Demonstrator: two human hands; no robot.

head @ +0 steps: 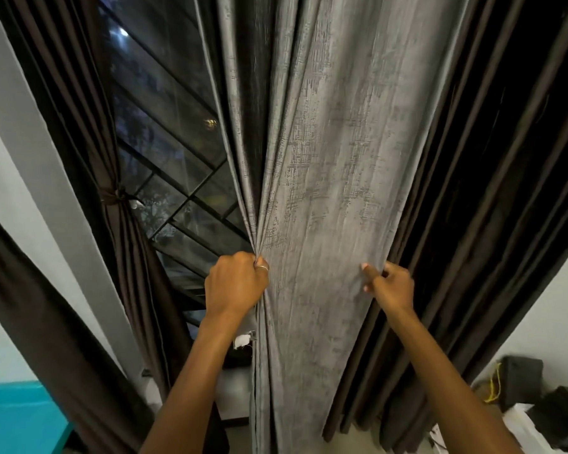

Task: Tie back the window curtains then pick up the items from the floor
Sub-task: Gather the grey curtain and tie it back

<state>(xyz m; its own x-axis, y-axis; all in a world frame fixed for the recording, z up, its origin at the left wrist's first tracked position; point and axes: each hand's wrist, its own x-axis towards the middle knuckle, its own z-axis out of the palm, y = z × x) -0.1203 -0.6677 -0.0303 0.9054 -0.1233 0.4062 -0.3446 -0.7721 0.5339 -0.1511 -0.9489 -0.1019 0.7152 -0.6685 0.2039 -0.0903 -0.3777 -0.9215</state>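
**Q:** Where is the grey curtain?
**A:** It hangs at centre, before the window. The tied curtain, cinched by a tie, is at its left, and the dark curtain is at its right.
**Q:** Left hand?
**A:** Its grip is a closed fist, bunching the grey curtain's left edge into folds.
**Q:** Right hand?
**A:** Its grip pinches the right edge, with one digit on the front of the cloth. The panel is spread between both hands.

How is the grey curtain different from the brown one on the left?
The textured grey fabric curtain is pale and untied, held by the left hand and right hand; the smooth dark brown curtain at left is cinched by a tie-back. Both hang in folds.
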